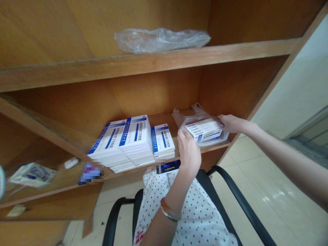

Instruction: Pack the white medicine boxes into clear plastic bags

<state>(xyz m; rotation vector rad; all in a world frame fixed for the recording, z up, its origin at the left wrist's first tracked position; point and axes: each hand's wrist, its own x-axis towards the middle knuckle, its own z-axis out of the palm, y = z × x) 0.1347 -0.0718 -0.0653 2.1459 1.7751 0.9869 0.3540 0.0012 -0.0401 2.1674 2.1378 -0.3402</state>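
Observation:
A clear plastic bag (pixel 188 119) lies on the middle shelf at the right, with white and blue medicine boxes (pixel 205 128) inside it. At the bag's left front edge is my left hand (pixel 189 150), fingers closed on the plastic. My right hand (pixel 230 123) grips the bag's right side, its fingertips partly hidden. Just left of the bag stands a short stack of similar boxes (pixel 164 138). Beside that, two taller stacks (pixel 135 133) of the same white and blue boxes stand close together.
Another crumpled clear bag (pixel 162 40) lies on the upper shelf (pixel 153 63). In the left compartment are a carton (pixel 33 175), a small white object (pixel 71 163) and a blurred blue packet (pixel 90 173). A black chair armrest (pixel 238 198) is below at the right. A dark blue item (pixel 169 166) shows under the shelf edge.

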